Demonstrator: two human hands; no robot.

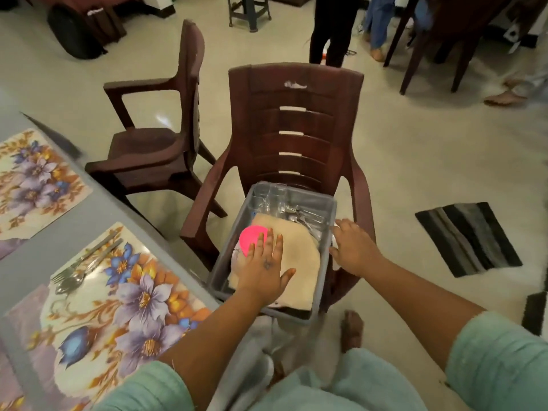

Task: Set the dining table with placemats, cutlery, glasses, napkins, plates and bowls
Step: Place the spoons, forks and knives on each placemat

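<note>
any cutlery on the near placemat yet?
Yes, a fork and a spoon lie side by side on the near floral placemat, near its upper left corner.

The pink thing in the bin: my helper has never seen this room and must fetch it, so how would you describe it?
Find the brown plastic chair facing the table; a grey bin sits on its seat. Inside, on the table side, the pink round piece lies beside beige cloth, partly under the left hand. It is the only bright thing there; the glasses and cutlery behind are clear and silver.
</note>
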